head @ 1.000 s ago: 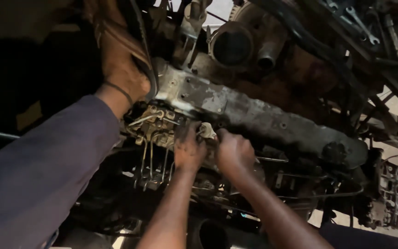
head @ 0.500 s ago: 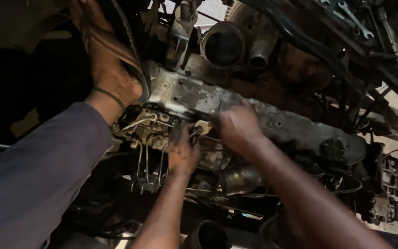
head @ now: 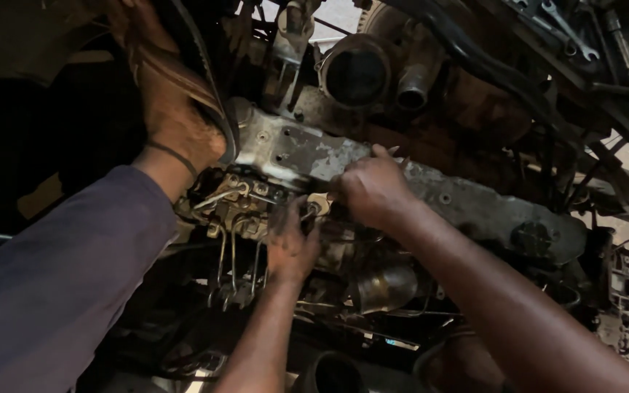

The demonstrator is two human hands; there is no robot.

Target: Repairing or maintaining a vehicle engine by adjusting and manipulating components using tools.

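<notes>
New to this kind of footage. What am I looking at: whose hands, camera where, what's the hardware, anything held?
One view only: a camera worn on a person's head, looking at their own two bare hands on a dirty vehicle engine. The left hand and right hand meet at a small fitting below the long grey cover; whether either hand grips a tool there I cannot tell. Left of them sits a cluster of thin bent metal pipes, probably fuel lines. The purple sleeve at the left belongs to another person, whose hand rests on the engine by a black belt. Above is a round open pipe end; spanners lie top right.
</notes>
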